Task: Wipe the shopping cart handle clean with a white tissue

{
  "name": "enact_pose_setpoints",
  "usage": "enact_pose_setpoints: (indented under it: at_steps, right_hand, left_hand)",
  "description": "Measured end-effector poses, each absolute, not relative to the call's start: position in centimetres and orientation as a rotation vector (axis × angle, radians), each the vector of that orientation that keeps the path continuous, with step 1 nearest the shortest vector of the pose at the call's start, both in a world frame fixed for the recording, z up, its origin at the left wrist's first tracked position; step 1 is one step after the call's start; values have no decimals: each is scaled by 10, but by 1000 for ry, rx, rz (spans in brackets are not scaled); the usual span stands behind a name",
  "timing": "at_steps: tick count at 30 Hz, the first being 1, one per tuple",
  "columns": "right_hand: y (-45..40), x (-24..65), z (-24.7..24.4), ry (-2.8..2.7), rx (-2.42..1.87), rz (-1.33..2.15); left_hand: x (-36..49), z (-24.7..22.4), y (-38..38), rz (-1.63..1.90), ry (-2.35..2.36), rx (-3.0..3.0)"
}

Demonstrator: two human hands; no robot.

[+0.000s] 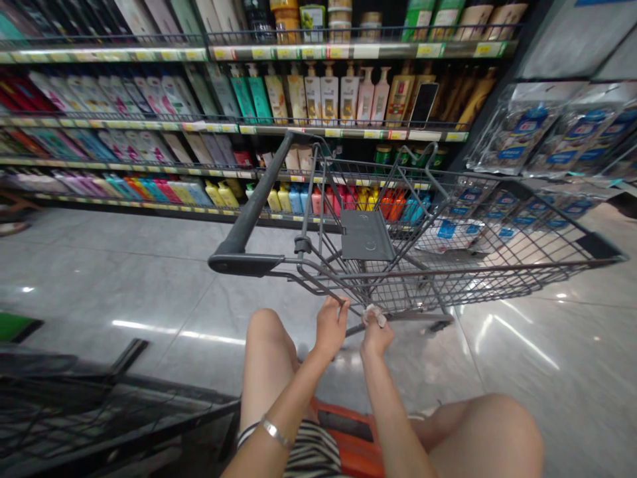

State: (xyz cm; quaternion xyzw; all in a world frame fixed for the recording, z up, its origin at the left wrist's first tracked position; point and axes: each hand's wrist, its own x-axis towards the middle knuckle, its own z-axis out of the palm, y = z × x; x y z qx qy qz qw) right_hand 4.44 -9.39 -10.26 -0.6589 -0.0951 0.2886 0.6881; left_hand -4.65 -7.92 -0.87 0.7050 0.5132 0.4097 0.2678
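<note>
No legible text in view

We see yellow price tags along the metal shelf rails (pixel 318 52) and blue-printed labels on the clear plastic packs (pixel 527 126), but we find all their lettering too blurred to read.

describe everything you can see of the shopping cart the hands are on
The shopping cart is dark grey wire mesh on a metal frame, with a thick dark handle bar at its left end and a flat grey child-seat flap folded inside. Its basket looks empty. It stands on the glossy tiled floor, side-on before the stocked shelves. The left hand grips a lower frame bar; the right hand presses a small white cloth against the frame beside it.
</note>
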Motion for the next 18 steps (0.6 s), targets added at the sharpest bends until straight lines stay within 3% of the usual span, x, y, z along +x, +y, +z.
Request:
enact_pose_setpoints:
  at_steps: [6, 12, 18]
  right_hand:
    - [-98, 28, -66, 14, -1290, 680]
    - [-117, 39, -31, -148, -1206, 717]
    - [-122, 43, 16, -482, -1432, 399]
  left_hand:
    - [-47, -7, -79, 1087, 1386, 1905]
    - [-46, -8, -80, 1094, 1394, 1914]
    - [-45, -9, -80, 1133, 1386, 1902]
